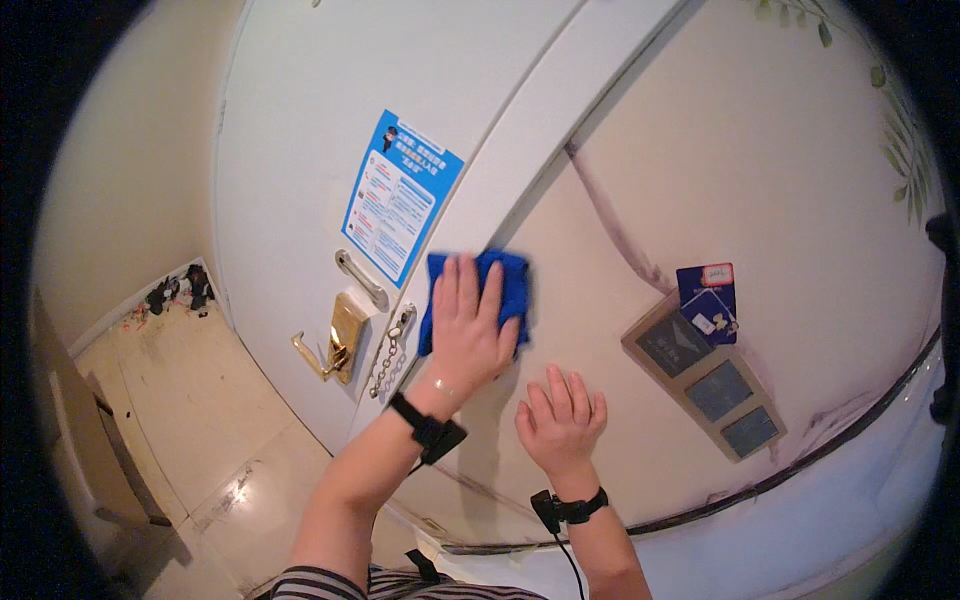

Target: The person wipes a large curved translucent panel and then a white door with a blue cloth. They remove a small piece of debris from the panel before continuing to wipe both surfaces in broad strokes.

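Observation:
My left hand (472, 326) presses a folded blue cloth (516, 281) flat against the edge of the white door frame (491, 176) and the wall beside it. The fingers lie spread over the cloth, and its underside is hidden. Lower and to the right, my right hand (562, 420) holds nothing; its fingers are apart and it is over the cream wall (600, 307). Whether its fingertips touch the wall I cannot tell. Just left of the cloth, a door chain (386, 364) hangs from its metal holder.
The white door (300, 150) carries a blue printed notice (401, 195), a metal pull handle (361, 281) and a brass lever lock (345, 337). Right of my hands is a switch panel (705, 375) with a dark blue card (709, 296) at its top. Debris (176, 292) lies in the floor corner.

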Motion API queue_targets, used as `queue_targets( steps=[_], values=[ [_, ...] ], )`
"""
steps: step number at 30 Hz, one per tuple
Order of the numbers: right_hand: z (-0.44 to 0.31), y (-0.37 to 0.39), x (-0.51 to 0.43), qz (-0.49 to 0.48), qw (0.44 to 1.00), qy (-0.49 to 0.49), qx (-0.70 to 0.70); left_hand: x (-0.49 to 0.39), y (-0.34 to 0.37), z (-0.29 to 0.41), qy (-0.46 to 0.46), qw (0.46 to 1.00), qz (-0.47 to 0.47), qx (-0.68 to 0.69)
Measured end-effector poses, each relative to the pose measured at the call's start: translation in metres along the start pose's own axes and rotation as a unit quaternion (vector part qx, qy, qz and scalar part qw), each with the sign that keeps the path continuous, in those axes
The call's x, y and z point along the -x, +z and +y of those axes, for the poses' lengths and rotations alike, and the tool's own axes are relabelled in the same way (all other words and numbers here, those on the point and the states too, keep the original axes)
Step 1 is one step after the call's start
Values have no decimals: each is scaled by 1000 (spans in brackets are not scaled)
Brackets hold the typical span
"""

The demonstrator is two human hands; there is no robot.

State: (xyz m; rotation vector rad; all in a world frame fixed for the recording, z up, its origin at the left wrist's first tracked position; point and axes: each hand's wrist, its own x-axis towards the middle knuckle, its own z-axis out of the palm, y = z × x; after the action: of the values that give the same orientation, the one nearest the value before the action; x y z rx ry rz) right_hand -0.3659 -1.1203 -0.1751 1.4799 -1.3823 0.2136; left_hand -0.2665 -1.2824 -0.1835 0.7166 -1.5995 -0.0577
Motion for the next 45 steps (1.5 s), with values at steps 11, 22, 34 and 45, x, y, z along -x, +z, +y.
queue_targets(
  steps=[11, 22, 34, 45],
  values=[
    [-3, 9, -33, 20, 1000, 2, -5, -165, -38, 52, 151, 986, 69, 19],
    [-15, 16, -34, 38, 997, 15, 59, -15, -16, -5, -13, 999, -5, 50],
    [-21, 17, -26, 10, 999, -9, 42, -13, -35, -10, -72, 990, -25, 115],
    [-22, 19, -22, 0, 999, -14, 29, -178, -44, 28, 62, 988, 126, 63]
  ],
)
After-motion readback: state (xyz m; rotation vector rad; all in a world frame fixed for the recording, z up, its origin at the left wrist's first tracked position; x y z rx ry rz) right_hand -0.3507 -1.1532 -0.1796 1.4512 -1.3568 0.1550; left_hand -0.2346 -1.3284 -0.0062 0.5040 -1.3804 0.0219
